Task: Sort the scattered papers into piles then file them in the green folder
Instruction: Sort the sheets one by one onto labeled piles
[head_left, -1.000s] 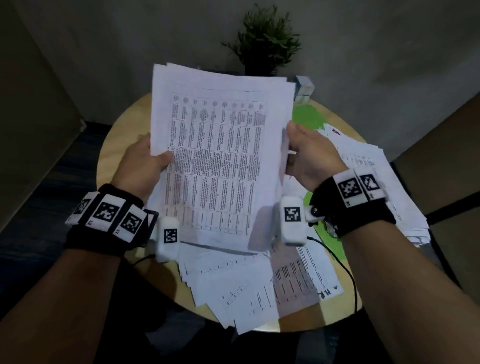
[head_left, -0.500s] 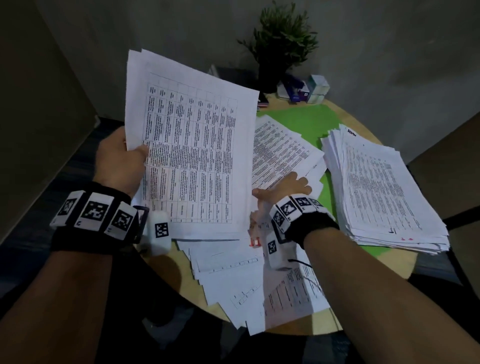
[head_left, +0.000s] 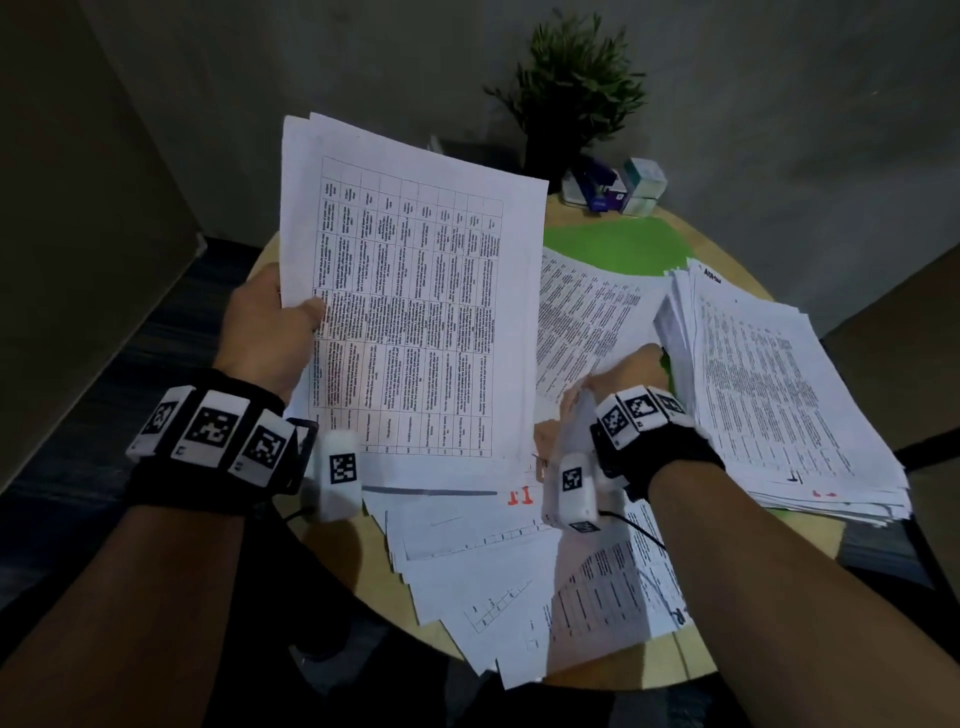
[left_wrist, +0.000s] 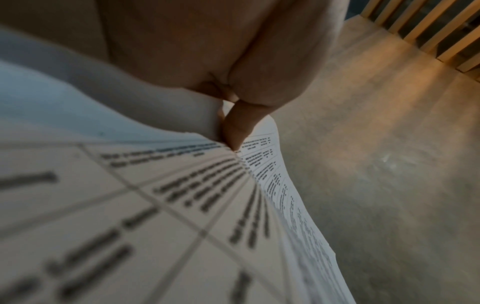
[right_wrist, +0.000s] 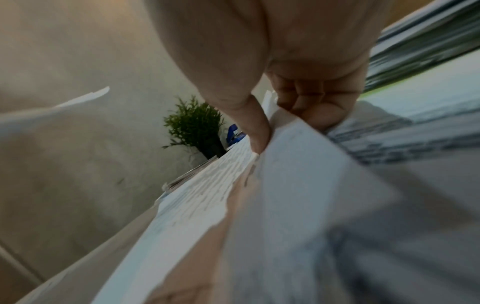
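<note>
Head view: my left hand (head_left: 267, 322) holds a sheaf (head_left: 410, 312) of table-printed pages up off the table (head_left: 332, 566), thumb across the front at its left edge. My right hand (head_left: 618, 382) is low, between the sheaf and the tall pile (head_left: 779, 384) on the right, holding a printed sheet (head_left: 587, 317) by its near edge; the sheet slants over the green folder (head_left: 618, 244), which lies flat at the table's far side, partly under the sheet and the pile. Loose papers (head_left: 498, 582) fan out at the near edge, some overhanging it. A plant (head_left: 571, 88) and small boxes (head_left: 618, 189) stand at the back. Left wrist view: the thumb (left_wrist: 235, 125) presses on the top page of the sheaf (left_wrist: 155, 205), fingers hidden behind, so a tight pinch. The print is blurred up close; bare floor (left_wrist: 389, 164) beyond. Right wrist view: the thumb (right_wrist: 255, 127) and curled fingers (right_wrist: 317, 102) pinch the sheet (right_wrist: 298, 174) between them, a narrow grip. The pile's edge (right_wrist: 420, 41) shows at upper right with a sliver of folder (right_wrist: 376, 92) beneath; the plant (right_wrist: 196, 123) sits behind.
</note>
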